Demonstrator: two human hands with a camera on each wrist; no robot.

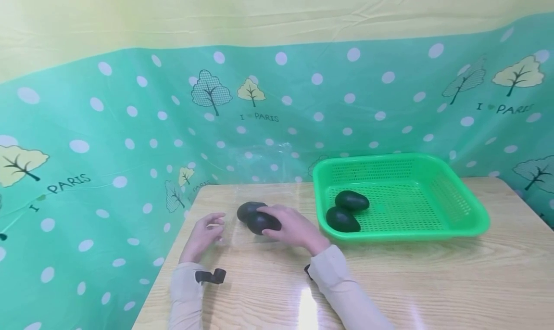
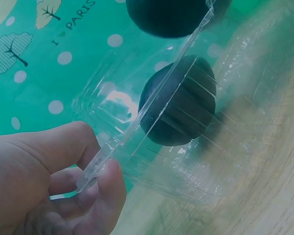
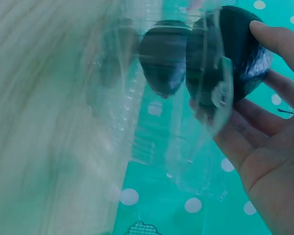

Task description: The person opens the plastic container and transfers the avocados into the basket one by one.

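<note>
1. Gripping held avocado [image 1: 259, 223] in right hand [image 1: 296, 226], fingers curled round its right side; lies just left of palm, long axis apparently sideways, narrow end hard to tell
2. Pinching rim of clear box [image 2: 230, 142] between thumb and fingers of left hand [image 1: 207, 231], on its left side
3. Can see second avocado [image 1: 246, 211] inside box, under held avocado, gap showing in left wrist view
4. Near right hand, on its right: green basket [image 1: 472, 219] with two more avocados [image 1: 351, 201] at its left end
5. Dark, smooth, egg-shaped fruit; thin, ribbed, see-through box plastic; perforated basket walls; pale wood-grain counter [image 1: 411, 282]
</note>
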